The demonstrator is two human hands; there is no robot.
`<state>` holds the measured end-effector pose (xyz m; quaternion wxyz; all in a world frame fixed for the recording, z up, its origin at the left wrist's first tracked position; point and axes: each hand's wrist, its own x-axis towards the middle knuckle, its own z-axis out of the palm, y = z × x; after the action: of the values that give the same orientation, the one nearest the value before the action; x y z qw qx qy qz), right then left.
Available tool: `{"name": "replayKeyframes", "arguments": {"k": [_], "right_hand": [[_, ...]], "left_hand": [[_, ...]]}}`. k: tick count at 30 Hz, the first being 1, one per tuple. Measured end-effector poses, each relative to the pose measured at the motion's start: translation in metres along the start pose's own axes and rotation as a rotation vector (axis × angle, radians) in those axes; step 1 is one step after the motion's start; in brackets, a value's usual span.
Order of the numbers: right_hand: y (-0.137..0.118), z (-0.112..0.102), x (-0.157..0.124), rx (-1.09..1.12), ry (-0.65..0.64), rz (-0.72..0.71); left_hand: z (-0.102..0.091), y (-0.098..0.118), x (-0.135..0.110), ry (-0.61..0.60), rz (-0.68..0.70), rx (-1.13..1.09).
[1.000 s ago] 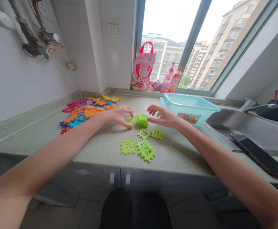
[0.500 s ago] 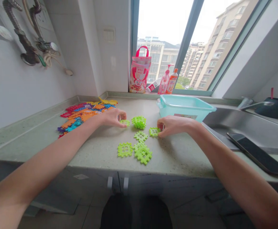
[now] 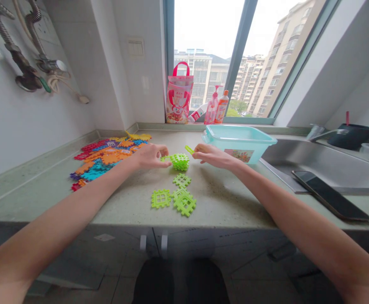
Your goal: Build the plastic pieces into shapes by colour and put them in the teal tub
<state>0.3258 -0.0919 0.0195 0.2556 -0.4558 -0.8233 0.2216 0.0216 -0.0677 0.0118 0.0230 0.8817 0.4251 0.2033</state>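
Observation:
My right hand (image 3: 212, 155) pinches a lime-green interlocking plastic tile (image 3: 189, 150), tilted up off the counter beside a small pile of green tiles (image 3: 180, 162). On the pile's other side, my left hand (image 3: 153, 156) has its thumb and fingers closed on another green tile (image 3: 165, 158), which reaches the pile's edge. Nearer the front lie a loose windowed tile (image 3: 182, 180), a square tile (image 3: 161, 198) and a couple of overlapping tiles (image 3: 184, 202).
Multicoloured tiles (image 3: 108, 158) are heaped left, partly behind my left forearm. A turquoise plastic basin (image 3: 240, 141) stands behind my right hand. Farther right are a steel sink (image 3: 324, 169) and a phone (image 3: 330, 196). A pink bag (image 3: 178, 101) and bottles (image 3: 221, 107) line the windowsill.
My right hand has lifted a green tile off the counter and carried it left and back towards the pile. My left hand keeps its tile, now closer to the pile.

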Motion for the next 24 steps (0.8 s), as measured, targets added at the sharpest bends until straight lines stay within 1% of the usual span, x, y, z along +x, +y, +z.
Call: {"name": "replayKeyframes", "arguments": {"k": [2,4,7,10,12,16,20,24], "right_hand": [[0.003,0.006,0.003,0.078,-0.001,-0.006],[0.002,0.009,0.004,0.111,0.003,-0.014],[-0.001,0.008,0.003,0.153,-0.005,-0.01],[-0.004,0.006,0.002,0.26,-0.038,0.028],[-0.004,0.006,0.002,0.304,-0.039,0.034],[-0.001,0.009,0.002,0.211,0.051,-0.035],[0.003,0.017,0.005,0.107,0.176,-0.128],[0.006,0.029,0.012,0.012,0.217,-0.167]], "left_hand": [[0.0,0.001,0.0,0.001,-0.014,0.018],[-0.001,0.002,-0.001,0.007,-0.014,0.021],[-0.002,0.001,-0.001,0.03,-0.014,0.017],[-0.001,0.004,-0.001,0.058,-0.019,0.003],[0.0,0.006,0.0,0.074,-0.023,-0.002],[0.001,0.004,0.001,0.097,-0.034,0.015],[-0.001,-0.008,0.002,0.088,-0.017,0.05],[-0.004,-0.017,0.002,0.086,-0.024,0.092]]}}
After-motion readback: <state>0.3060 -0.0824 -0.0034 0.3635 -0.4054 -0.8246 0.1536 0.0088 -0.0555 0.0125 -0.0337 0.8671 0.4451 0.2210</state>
